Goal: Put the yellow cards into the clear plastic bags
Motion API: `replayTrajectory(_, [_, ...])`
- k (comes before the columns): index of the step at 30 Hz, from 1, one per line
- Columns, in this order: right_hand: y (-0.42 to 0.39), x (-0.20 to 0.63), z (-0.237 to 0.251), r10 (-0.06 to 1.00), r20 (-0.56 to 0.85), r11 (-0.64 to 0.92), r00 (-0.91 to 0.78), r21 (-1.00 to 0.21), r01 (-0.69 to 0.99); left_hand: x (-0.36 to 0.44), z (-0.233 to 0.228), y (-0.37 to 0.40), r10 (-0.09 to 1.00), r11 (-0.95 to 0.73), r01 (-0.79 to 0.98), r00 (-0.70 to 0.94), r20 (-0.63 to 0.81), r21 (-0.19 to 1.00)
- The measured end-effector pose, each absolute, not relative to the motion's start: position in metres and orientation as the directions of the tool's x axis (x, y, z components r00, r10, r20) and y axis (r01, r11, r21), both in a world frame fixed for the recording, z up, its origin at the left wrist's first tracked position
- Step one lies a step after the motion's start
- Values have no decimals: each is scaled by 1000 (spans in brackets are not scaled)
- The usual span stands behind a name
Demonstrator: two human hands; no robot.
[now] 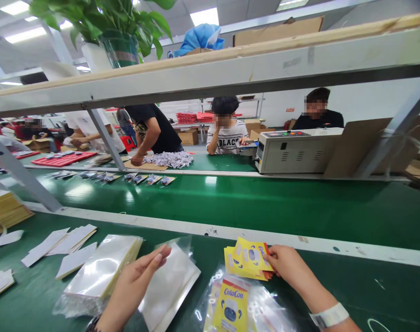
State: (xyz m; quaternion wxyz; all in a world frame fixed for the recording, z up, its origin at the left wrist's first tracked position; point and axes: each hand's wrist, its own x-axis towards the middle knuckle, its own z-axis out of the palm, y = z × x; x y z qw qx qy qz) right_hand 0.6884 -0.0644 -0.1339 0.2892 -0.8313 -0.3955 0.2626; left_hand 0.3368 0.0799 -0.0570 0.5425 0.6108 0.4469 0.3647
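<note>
- Head view: left hand (133, 281), wrist cut off at 6 o'clock, fingers (157, 257) together behind a clear pouch (168, 288).
- Right hand (289, 267) at 5 o'clock, fingertips hidden, pinching yellow cards (247, 259) on the table (369, 281).

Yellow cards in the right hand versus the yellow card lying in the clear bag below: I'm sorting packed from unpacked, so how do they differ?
The yellow cards are a fanned stack pinched by the right hand, bare, with no bag around them. The bagged yellow card is single, lies flat on the green table and sits inside a clear bag. The held ones are tilted; the bagged one faces up. Both show the same ColaCao print.
</note>
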Motion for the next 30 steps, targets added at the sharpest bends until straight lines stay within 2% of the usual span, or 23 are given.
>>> replayTrajectory(3, [-70,690,-126,821,-177,-492,542,-700,518,339,-54,71,941,-22,147,338,-30,989])
replayTrajectory(7, [-78,677,-105,882,-68,-324,465,-805,496,342,-55,58,955,-91,198,294,30,976])
replayTrajectory(10, [-81,653,-85,865,155,-40,477,-926,374,352,-58,46,960,-140,169,263,92,976])
replayTrajectory(12, [-82,632,-74,748,322,198,580,-943,268,361,-59,37,956,-134,88,272,106,987])
replayTrajectory(14, [-82,613,-66,622,435,362,651,-897,254,370,-57,27,955,-103,-5,278,100,995])
replayTrajectory(16, [-81,599,-62,542,558,463,628,-822,331,377,-53,18,958,-77,-61,272,91,995])
replayTrajectory(18, [-80,592,-59,507,687,532,520,-724,439,380,-49,14,955,-72,-73,282,90,995])
replayTrajectory(21, [-77,592,-54,516,816,609,260,-563,559,376,-47,17,935,-97,-27,341,101,995])
replayTrajectory(24, [-75,595,-49,518,852,662,74,-455,596,370,-48,21,912,-133,62,398,98,989])
replayTrajectory(30, [-73,597,-43,563,824,675,-60,-417,608,371,-44,13,947,-107,79,311,78,991])
